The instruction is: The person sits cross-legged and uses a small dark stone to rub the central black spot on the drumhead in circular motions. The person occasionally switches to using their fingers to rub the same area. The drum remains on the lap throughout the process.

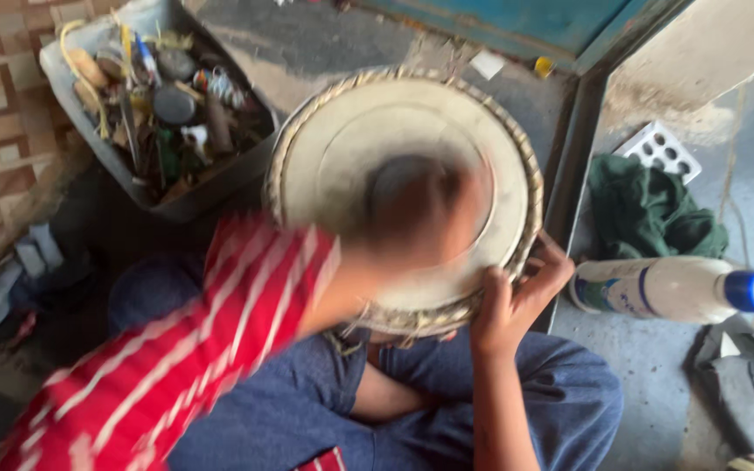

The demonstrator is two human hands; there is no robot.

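Pale drum [394,131] on lap; right hand [517,301] grip curled on rim; left hand [434,214] blurred over drumhead, grip unclear.

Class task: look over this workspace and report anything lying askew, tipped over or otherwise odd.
A white plastic bottle with a blue cap lies on its side on the floor, right of the drum. A green cloth sits crumpled behind it. The left hand is too blurred to judge.

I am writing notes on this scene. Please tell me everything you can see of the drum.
The drum is round, with a pale skin head, a dark central patch and a braided rim. It rests on the person's lap, head tilted up toward the camera. The right hand grips its lower right edge. The blurred left hand lies over the patch.
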